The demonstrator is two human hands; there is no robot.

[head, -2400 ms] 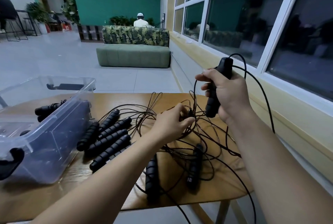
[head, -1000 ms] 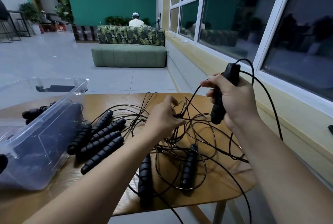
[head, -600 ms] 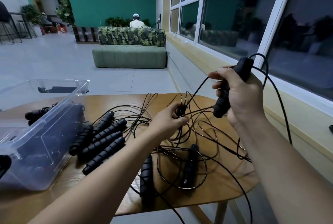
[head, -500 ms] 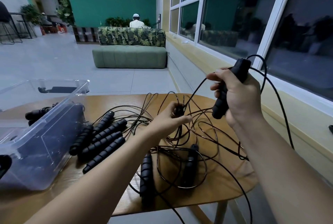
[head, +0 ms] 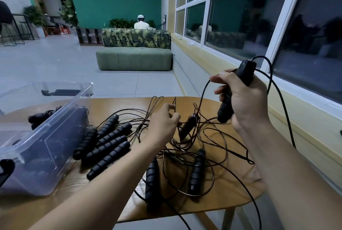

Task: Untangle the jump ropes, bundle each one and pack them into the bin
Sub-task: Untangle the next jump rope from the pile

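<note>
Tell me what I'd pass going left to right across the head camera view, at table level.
The clear plastic bin → row of black foam handles → left hand pinching the tangled cords → right hand gripping a raised jump-rope handle.

One clear plastic bin sits on one light wooden table. Nine black ribbed foam handles show outside the bin — five side by side next to it, two near the table's front edge, one in the tangle of thin black cords, one gripped in the right hand. Inside the bin at least two more; the cords are too tangled to count.
</note>
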